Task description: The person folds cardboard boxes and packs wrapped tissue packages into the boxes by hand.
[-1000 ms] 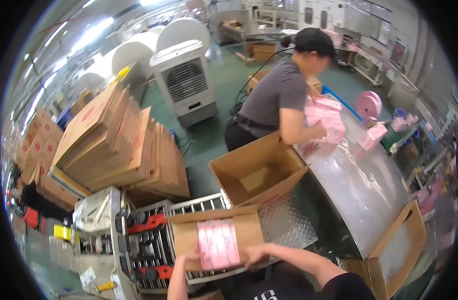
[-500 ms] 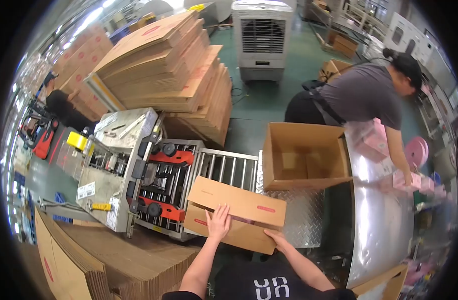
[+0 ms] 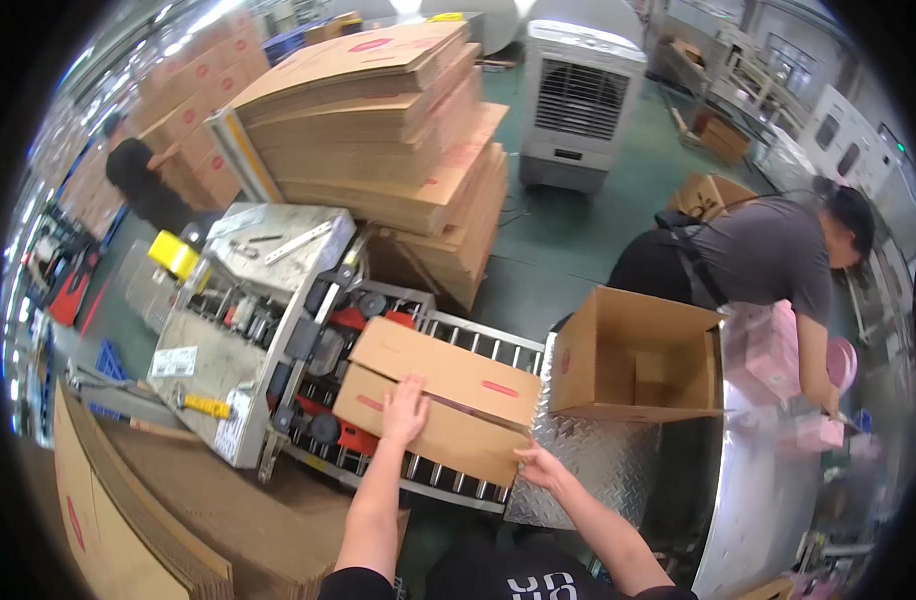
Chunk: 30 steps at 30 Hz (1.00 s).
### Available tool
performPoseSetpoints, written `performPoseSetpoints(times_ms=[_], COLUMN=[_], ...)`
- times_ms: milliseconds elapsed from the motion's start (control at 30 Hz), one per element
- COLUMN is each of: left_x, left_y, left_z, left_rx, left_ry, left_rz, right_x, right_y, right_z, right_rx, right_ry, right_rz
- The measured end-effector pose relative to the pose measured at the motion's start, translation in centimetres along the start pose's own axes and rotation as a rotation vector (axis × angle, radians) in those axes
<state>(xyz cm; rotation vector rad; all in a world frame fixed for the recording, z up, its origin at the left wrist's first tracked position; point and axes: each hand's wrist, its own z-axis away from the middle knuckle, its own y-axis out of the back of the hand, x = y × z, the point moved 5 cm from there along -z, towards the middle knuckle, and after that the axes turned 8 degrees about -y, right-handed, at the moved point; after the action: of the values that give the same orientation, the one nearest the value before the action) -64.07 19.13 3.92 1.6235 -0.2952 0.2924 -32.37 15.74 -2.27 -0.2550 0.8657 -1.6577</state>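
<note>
A cardboard box lies on the roller conveyor, its two long top flaps folded in with a narrow gap between them. My left hand rests on these flaps with its fingers stretched out. At the box's near right corner, my right hand grips the edge with bent fingers; part of the grip is hidden. The box's left end reaches the red-sided entry of the box-sealing machine. Right of it, a larger open carton stands on the diamond-plate metal surface.
Flattened cartons are stacked high behind the conveyor; more stand at the lower left. A co-worker bends over a metal table with pink packages. An air cooler stands behind. Another person is at far left.
The cardboard box has slid left along the rollers toward the sealing machine, with both my hands on it. My view has shifted, and the co-worker's arm has moved slightly at the pink packages.
</note>
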Motion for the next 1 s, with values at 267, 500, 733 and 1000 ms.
performPoseSetpoints(times_ms=[267,500,733,1000], left_x=[-9.5,4.8,24.5,22.2], left_y=[0.6,16.5,40.0,47.2], left_z=[-1.2,9.6,22.2,29.0], left_rx=[0.204,0.414,1.077,0.453], left_ry=[0.154,-0.003,-0.159,0.621], left_rz=[0.308,0.34,-1.08,-0.774], right_x=[3.5,11.0,8.5,10.1], right_y=[-5.1,5.2,17.6,26.0], right_z=[-1.2,3.2,12.3,25.9], right_rx=[-0.214,0.051,0.324,0.351], right_ry=[0.07,-0.302,-0.11,-0.056], right_rz=[0.69,2.093,1.892,1.99])
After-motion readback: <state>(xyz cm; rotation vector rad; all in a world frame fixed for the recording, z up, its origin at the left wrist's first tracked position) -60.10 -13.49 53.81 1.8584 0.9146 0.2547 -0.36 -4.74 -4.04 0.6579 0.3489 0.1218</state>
